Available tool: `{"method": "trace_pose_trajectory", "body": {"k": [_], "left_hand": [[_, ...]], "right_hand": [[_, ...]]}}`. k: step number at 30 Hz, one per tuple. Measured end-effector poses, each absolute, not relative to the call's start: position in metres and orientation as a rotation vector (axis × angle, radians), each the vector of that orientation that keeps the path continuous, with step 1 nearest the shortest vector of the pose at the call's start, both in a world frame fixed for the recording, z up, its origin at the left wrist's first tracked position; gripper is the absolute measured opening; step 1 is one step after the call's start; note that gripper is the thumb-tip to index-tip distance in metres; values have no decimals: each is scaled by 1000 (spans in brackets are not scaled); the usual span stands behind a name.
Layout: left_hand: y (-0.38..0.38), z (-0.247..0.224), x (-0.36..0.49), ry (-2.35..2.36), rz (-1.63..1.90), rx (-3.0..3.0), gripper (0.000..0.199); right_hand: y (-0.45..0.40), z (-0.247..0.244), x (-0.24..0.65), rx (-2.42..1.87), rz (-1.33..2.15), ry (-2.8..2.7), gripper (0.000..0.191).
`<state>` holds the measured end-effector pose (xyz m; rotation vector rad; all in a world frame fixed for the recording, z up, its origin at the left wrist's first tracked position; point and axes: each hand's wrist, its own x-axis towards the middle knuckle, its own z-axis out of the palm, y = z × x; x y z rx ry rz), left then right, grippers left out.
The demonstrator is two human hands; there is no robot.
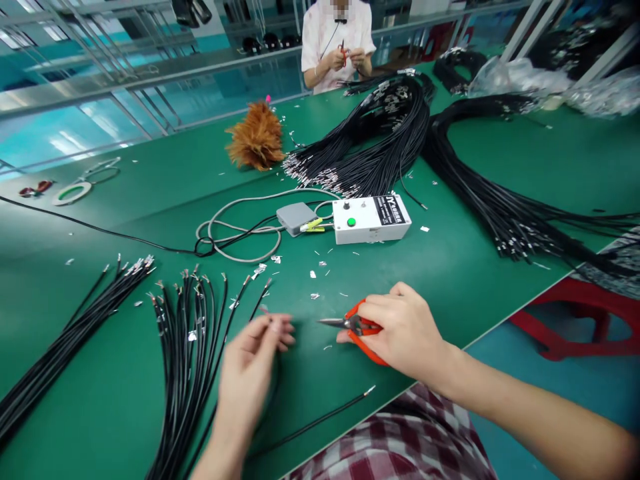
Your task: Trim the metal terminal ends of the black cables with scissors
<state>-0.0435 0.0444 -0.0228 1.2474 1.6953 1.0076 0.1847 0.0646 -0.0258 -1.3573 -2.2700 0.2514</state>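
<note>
My right hand [400, 330] is wrapped round small orange-handled scissors [356, 325]. Their narrow blades look closed and point left, towards my other hand. With thumb and fingers pressed together, my left hand [255, 360] pinches a black cable [275, 387]; its end is mostly hidden by the fingers, and the area is slightly blurred. Close to my left wrist lies a fanned bunch of black cables [175, 373] with stripped, frayed tips. One separate cable [325, 425] with a bare silvery end lies near the table's front edge, below the scissors.
A second cable bundle [65, 353] lies far left. Ahead stand a white box with a green button [373, 223] and a grey pad [295, 219]. Beyond are large cable bundles [375, 140], a brown feather duster [256, 137] and a co-worker [337, 47]. Foil scraps litter the green table [450, 280].
</note>
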Motion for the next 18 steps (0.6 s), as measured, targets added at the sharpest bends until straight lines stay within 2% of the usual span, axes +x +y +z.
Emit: {"method": "trace_pose_trajectory", "body": {"k": [2,4,5,8,10,13,18], "left_hand": [[59,-20,-67,1923,1182,1321,32],[58,-18,-73,2100,1302,1524,43],[51,-19,-68,2095,1248,1962,42],[10,-34,-31,1621,1007,2381,14],[-16,-50,-5,1486,678,2486,21],[-30,-66,9,1445,369,2370,19],[-17,-51,-6,1480,548,1957,14]], "right_hand": [[66,-26,190,-1478,382,-2151,43],[65,-26,196,-1595,498,-2059,45],[65,-26,198,-1649,550,-2018,45],[62,-29,204,-1763,672,-1909,41],[60,-33,204,-1776,757,-1859,37],[55,-39,199,-1706,990,-1758,30],[42,-43,179,-1342,1596,-1335,23]]}}
